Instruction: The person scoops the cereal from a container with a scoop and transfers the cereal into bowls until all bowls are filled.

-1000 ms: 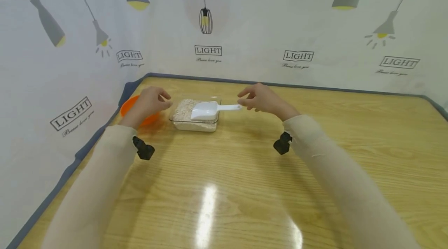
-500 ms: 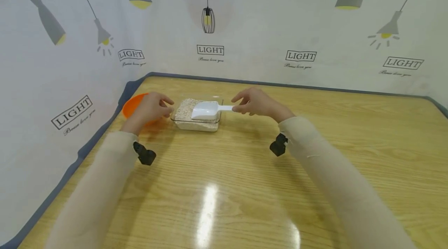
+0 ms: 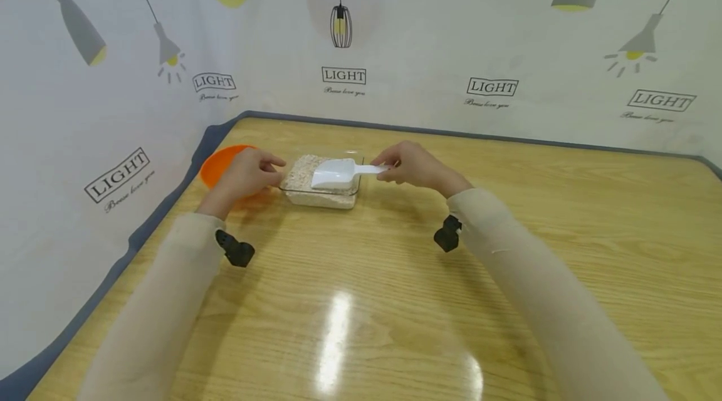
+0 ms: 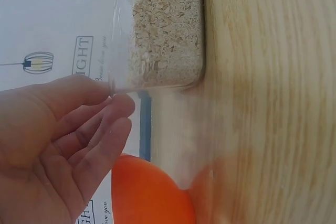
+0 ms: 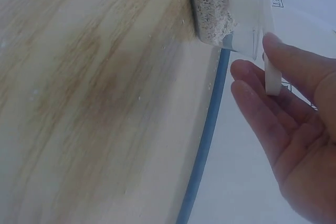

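Observation:
A clear rectangular container (image 3: 318, 192) full of pale flakes, like oats (image 4: 168, 30), stands toward the back left of the table. Across the flakes lies a white scoop (image 3: 334, 173), its handle sticking out over the right rim. My right hand (image 3: 414, 168) holds that handle (image 5: 272, 77) between thumb and fingers. At the container's left side, my left hand (image 3: 252, 173) pinches the rim corner, thumb above and fingers below. An orange bowl (image 3: 216, 166) is beside the container, partly hidden behind my left hand.
The wooden table (image 3: 406, 301) reaches toward me and to the right. A white cloth backdrop (image 3: 417, 50) printed with lamps rises along its back and left edges. Each sleeve carries a small black camera mount.
My right hand has come left onto the scoop's handle and taken hold of it. My left hand has moved slightly right to the container's rim. The view has shifted a little.

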Available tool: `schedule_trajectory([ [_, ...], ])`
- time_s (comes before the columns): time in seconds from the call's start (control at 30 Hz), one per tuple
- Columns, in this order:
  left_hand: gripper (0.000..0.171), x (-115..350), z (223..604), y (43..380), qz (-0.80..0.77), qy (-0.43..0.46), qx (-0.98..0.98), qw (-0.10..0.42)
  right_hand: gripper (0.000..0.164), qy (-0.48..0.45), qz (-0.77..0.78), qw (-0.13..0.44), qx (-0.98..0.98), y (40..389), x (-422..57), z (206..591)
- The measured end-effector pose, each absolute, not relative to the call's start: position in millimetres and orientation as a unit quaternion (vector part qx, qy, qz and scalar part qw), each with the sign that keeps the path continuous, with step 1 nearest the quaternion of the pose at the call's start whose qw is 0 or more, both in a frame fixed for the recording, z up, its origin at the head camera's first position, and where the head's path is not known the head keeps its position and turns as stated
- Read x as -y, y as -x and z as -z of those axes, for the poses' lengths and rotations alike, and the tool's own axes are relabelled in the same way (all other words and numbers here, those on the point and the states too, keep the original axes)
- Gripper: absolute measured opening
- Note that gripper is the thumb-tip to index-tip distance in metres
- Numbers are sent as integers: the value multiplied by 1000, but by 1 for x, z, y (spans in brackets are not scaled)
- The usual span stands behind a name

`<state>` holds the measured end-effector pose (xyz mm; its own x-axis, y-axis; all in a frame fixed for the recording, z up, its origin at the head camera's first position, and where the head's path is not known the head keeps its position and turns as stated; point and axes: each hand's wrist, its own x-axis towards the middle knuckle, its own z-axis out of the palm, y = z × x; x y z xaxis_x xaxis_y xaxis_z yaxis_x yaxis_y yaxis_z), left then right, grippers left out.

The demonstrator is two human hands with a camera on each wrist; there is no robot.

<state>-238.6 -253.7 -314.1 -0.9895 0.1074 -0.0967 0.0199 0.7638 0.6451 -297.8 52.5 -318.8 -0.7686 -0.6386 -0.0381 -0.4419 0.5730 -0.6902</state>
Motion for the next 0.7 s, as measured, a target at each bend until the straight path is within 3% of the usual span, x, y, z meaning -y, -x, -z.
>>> schedule_trajectory([
  [0.4, 35, 254, 318, 239, -362, -35, -930, 58, 24, 347, 263, 60, -898, 302, -54, 294],
  [0.7, 35, 254, 317, 238, -365, -37, -928, 60, 22, 384, 198, 57, -900, 304, -49, 259],
])
